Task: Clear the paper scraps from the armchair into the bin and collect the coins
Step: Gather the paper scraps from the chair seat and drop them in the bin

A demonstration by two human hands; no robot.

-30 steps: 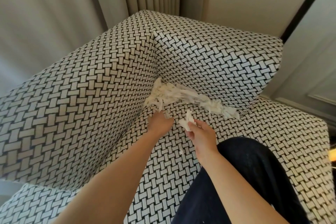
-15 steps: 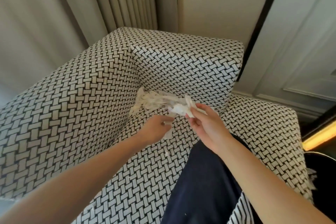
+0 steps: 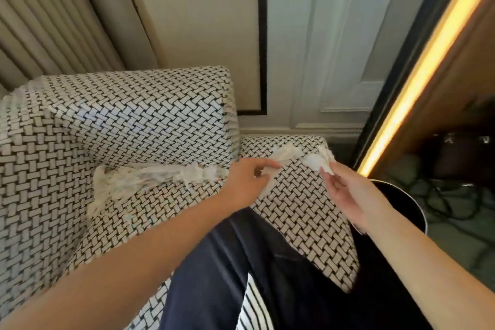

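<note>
The armchair (image 3: 134, 120) has a black-and-white woven pattern. A long heap of white paper scraps (image 3: 150, 177) lies in the crease between seat and backrest. My left hand (image 3: 246, 182) holds a bunch of scraps (image 3: 284, 155) over the right part of the seat. My right hand (image 3: 348, 193) pinches another white scrap (image 3: 321, 162) at its fingertips, near the seat's right edge. The dark round bin (image 3: 409, 203) stands on the floor just right of the chair, partly hidden by my right arm. No coins are visible.
My dark trouser leg (image 3: 241, 262) rests on the seat. Beige curtains (image 3: 53, 13) hang behind the chair and a panelled wall (image 3: 308, 48) stands at the back. A lit amber strip (image 3: 428, 48) edges a cabinet on the right, with dark cables (image 3: 450, 201) on the floor.
The view has swung right, bringing the bin into sight. Both hands have moved right across the seat with scraps in them, away from the heap in the crease.
</note>
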